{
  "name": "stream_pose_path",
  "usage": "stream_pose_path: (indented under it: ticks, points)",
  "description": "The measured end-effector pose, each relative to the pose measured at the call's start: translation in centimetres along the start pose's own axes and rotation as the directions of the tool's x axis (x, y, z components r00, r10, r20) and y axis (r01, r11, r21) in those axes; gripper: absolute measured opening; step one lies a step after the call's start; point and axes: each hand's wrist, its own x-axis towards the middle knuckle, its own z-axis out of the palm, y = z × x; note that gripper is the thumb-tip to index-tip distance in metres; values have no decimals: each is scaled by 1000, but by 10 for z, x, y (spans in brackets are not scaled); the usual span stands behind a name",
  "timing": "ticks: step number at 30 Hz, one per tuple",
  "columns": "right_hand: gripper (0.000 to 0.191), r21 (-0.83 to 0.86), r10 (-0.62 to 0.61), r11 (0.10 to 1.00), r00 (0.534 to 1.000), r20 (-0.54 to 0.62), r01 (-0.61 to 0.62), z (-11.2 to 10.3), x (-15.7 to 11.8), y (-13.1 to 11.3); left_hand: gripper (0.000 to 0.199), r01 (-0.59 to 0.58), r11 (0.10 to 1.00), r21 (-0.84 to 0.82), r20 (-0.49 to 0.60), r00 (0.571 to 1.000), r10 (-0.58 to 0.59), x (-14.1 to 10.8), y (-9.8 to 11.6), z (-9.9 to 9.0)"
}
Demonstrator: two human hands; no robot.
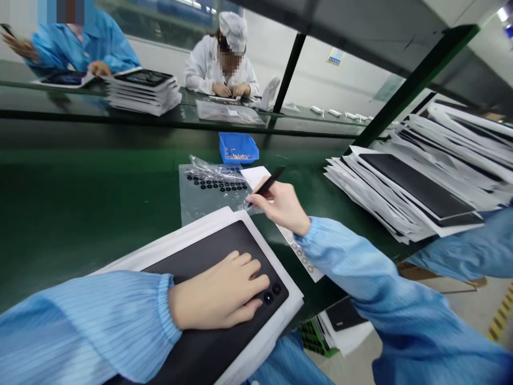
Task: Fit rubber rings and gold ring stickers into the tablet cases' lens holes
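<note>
Left hand [218,291] lies flat, fingers spread and not gripping, on a black tablet [202,278] in a white sleeve [192,248]. The fingertips sit just beside two round black spots [272,293] at the tablet's right corner. Its long axis seems to run from that corner toward near left, under the left forearm. Right hand [278,206] pinches a black pen [268,184] between thumb and fingers, just beyond the tablet's far corner, tip pointing left toward a clear film sheet [200,200] holding rows of black discs [216,184]. That hand is nearer the discs; the left is the one on the tablet. A blue parts bin [238,148] stands farther off on the green bench [80,214] — a stack of sleeved tablets [404,187] lies to the right. Across the bench, two co-workers [220,64] handle their own work, with another stack [142,91] at far left.
</note>
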Motion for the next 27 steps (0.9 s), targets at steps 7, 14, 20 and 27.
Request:
stream_pose_path:
  ticks: [7, 14, 20, 27]
  points:
    - [13, -57, -3, 998, 998, 59, 6, 47, 38, 31, 9, -3, 999, 43, 38, 999, 1, 3, 3, -1]
    - [16, -85, 15, 996, 998, 65, -9, 23, 24, 28, 11, 88, 993, 84, -62, 995, -83, -9, -12, -3]
    - [20, -142, 151, 982, 966, 210, -123, 4, -4, 26, 20, 542, 837, 79, -334, 805, -490, -39, -45, -4]
    - [30, -203, 340, 935, 898, 279, -291, 11, -14, 27, 19, 617, 780, 102, -348, 757, -553, -37, -46, -3]
